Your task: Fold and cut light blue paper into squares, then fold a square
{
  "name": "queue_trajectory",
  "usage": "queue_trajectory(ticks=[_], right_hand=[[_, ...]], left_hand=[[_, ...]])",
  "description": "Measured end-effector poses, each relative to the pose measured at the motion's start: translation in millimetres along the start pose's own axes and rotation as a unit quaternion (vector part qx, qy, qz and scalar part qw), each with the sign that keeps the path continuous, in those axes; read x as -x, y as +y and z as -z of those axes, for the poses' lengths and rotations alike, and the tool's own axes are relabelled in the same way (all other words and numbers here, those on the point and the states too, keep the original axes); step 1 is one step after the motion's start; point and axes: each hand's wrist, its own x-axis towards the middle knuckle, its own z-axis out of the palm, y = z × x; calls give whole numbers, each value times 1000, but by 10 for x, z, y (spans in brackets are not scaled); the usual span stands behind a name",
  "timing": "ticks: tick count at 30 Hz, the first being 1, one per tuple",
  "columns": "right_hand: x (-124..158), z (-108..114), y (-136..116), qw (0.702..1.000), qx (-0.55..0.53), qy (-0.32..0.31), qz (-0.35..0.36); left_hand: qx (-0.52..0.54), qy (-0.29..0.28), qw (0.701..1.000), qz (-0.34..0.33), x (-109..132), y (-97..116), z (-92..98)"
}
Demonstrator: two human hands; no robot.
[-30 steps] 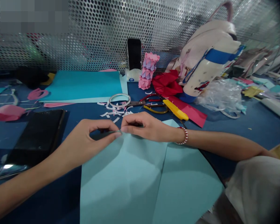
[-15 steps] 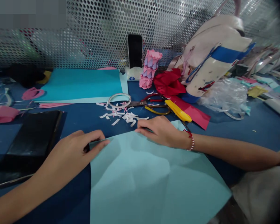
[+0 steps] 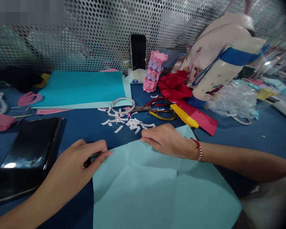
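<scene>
A large sheet of light blue paper (image 3: pixel 145 187) with faint creases lies in front of me, its far edge lifted a little. My left hand (image 3: pixel 85 162) pinches the far left corner between thumb and fingers. Farther right along the same edge, my right hand (image 3: pixel 165 140) also grips the paper, thumb below and fingers curled over. A beaded bracelet (image 3: pixel 199 152) circles my right wrist. Just beyond the edge are white paper strips (image 3: pixel 133 123), a ring-shaped roll of tape (image 3: pixel 113 105), scissors (image 3: pixel 143 108) and a yellow cutter knife (image 3: pixel 184 116).
A black tablet-like device (image 3: pixel 28 149) lies at the left. Teal sheets (image 3: pixel 85 87) are stacked behind. At the back stand a phone (image 3: pixel 138 52) and a pink-and-purple paper column (image 3: pixel 154 71). To the right are red paper (image 3: pixel 175 84), a bottle (image 3: pixel 226 68), a bag (image 3: pixel 214 38) and clear plastic (image 3: pixel 233 98).
The view has shifted slightly, so the hands and the sheet appear a bit lower. Both hands keep their hold on the paper's far edge.
</scene>
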Motion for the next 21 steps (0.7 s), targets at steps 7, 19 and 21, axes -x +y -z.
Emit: queue_trajectory(ticks=[7,19,21], right_hand=[[4,11,5,1000,-27,1,-6],[-3,9,8,999,-43,-4,-11],[-6,11,6,999,-43,-7,-15]], left_hand=[[38,-29,999,21,9,2,7],[58,-9,997,55,53,99,-5],[55,-8,997,58,36,84,-7]])
